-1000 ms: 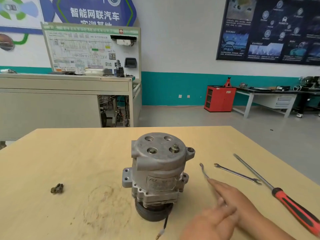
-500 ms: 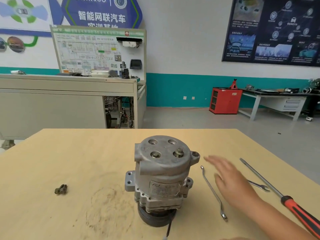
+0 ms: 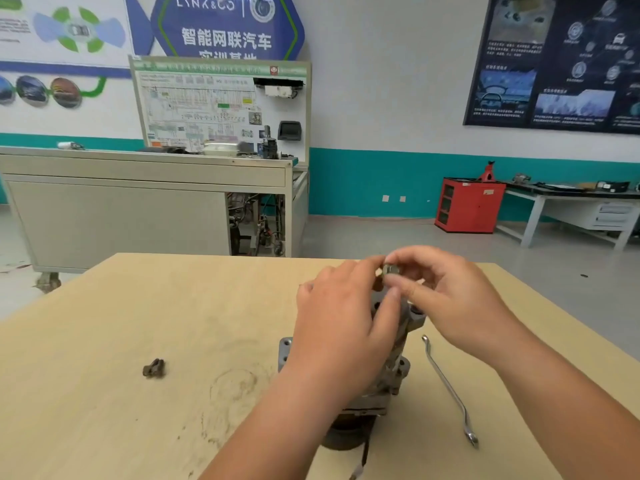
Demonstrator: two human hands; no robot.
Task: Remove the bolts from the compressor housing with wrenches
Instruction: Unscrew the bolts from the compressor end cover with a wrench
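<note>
Pinching a small grey metal piece (image 3: pixel 391 269) between thumb and forefinger, the right hand (image 3: pixel 450 299) hangs over the top of the compressor housing (image 3: pixel 393 375), fingers curled and clamped on it; too blurred to say if it is a bolt. Left hand (image 3: pixel 343 306) comes in from 7 o'clock, fingers lightly bent, tips meeting the same piece from the 9 o'clock side; cannot tell whether it grips or only touches. Both hands join at the fingertips, just above the housing's top face. Housing stands upright on the wooden table (image 3: pixel 104 410), near centre, mostly hidden behind the left hand: a mounting flange shows at its 9 o'clock, a lug at 2 o'clock, the dark pulley at the base. A thin dark cable (image 3: pixel 364 452) trails from the base toward 6 o'clock. One wrench (image 3: pixel 446 386) lies flat on the table at 3 o'clock of the housing, near but apart, untouched, running roughly 11 to 5. Small dark lump (image 3: pixel 153 368) sits well apart at 9 o'clock. Faint round stain (image 3: pixel 235 386) marks the tabletop between lump and housing.
</note>
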